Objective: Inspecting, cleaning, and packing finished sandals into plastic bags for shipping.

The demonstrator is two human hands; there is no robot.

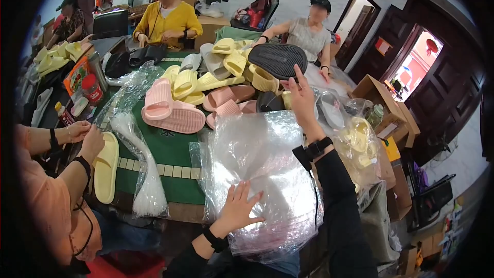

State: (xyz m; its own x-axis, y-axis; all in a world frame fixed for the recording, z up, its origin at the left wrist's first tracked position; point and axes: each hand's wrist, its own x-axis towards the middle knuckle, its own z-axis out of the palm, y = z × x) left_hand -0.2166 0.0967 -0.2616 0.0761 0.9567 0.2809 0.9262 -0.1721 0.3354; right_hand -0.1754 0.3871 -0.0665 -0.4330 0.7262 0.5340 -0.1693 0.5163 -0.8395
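Observation:
My left hand (239, 208) lies with its fingers spread on a stack of clear plastic bags (257, 144) at the table's near edge. Farther off, my right hand (302, 98) is raised with its fingers stretched out and nothing gripped in it. Its fingertips overlap the edge of a black slipper (277, 61), seen sole-on; whether they touch it I cannot tell. Left of that hand is a heap of slippers: yellow ones (185, 83), brown ones (218, 98) and a pink pair (172, 108). Another dark slipper (270, 102) sits just behind the bags.
At left, a co-worker's hands (85, 136) are above a pale yellow slipper (106, 167). White ties (136, 149) in plastic lie on the green tabletop (175, 149). Bagged yellow slippers (358, 139) and cardboard boxes (378, 92) stand right. Two more people sit across the table; others are farther back.

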